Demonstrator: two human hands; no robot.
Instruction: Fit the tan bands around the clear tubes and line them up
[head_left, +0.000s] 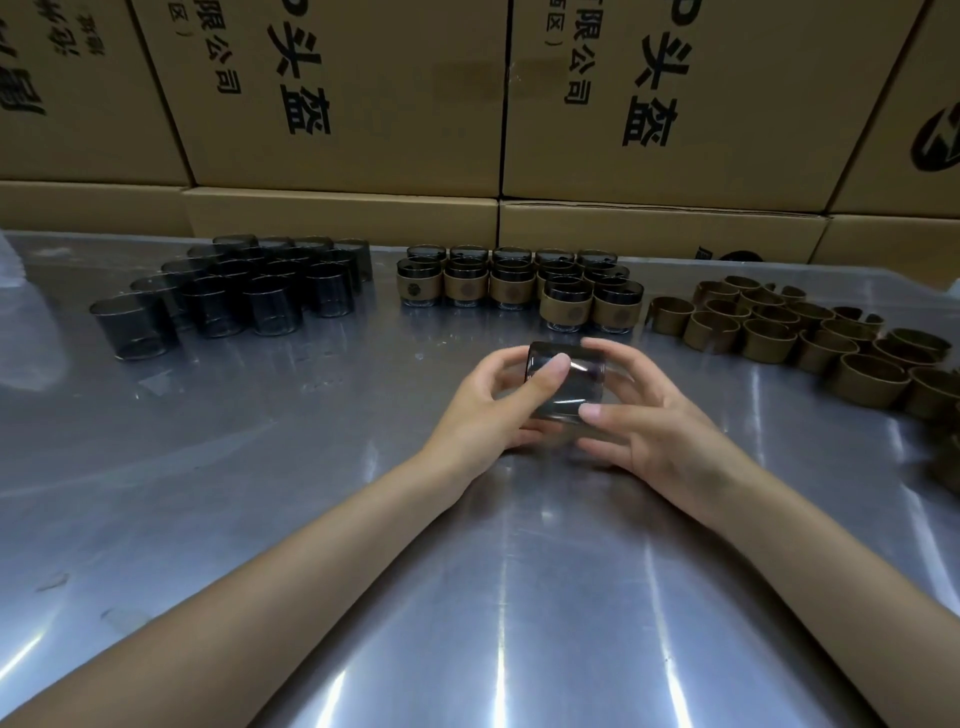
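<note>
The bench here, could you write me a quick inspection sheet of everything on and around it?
Surface: shiny metal table.
Job's things: bare tubes at left; banded tubes in rows at centre; loose tan bands at right; one bare held tube.
Clutter: nothing seen.
Hands: left hand and right hand both grip the held tube.
Cables: nothing seen.
Surroundings: stacked printed cardboard boxes behind.
</note>
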